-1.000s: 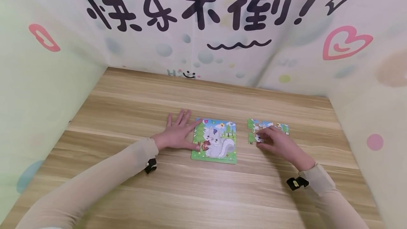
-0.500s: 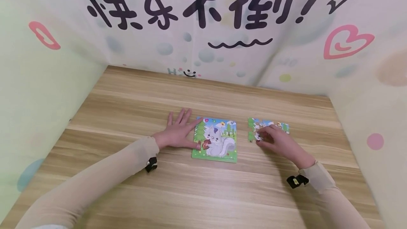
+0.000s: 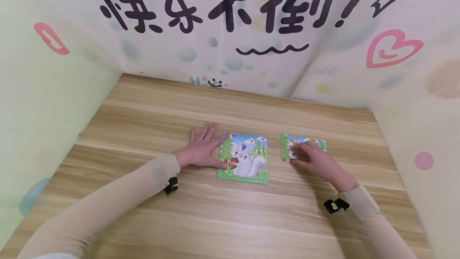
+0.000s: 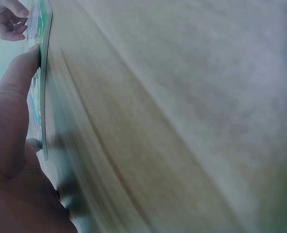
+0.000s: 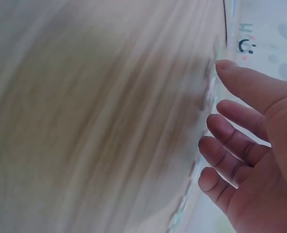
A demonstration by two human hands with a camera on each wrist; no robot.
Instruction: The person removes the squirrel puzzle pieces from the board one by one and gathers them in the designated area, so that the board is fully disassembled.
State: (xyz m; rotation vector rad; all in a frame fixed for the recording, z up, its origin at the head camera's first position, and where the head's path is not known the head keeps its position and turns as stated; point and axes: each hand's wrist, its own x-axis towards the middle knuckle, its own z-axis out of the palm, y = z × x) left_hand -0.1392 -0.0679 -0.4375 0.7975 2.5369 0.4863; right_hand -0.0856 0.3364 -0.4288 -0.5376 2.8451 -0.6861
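Note:
A square squirrel jigsaw picture (image 3: 248,165) lies flat on the table. My left hand (image 3: 199,153) has its fingers spread, the thumb and index tips resting on the picture's left side and the others on the wood. In the left wrist view, the thumb lies over the thin edge of the picture (image 4: 43,87). To the right, my right hand (image 3: 318,163) pinches a small jigsaw piece (image 3: 292,155) with part of the squirrel on it, thumb and index at its sides. That hand (image 5: 260,155) partly hides the adjoining pieces.
Several jigsaw pieces (image 3: 286,140) lie flat in a cluster around the right hand, one with green trees (image 3: 322,144) at its right end. The wooden table (image 3: 230,215) is bounded by a printed fabric backdrop (image 3: 161,59) at the back and both sides.
Both hands keep almost the same positions. The whole view has shifted slightly; the picture and pieces show no clear movement on the table.

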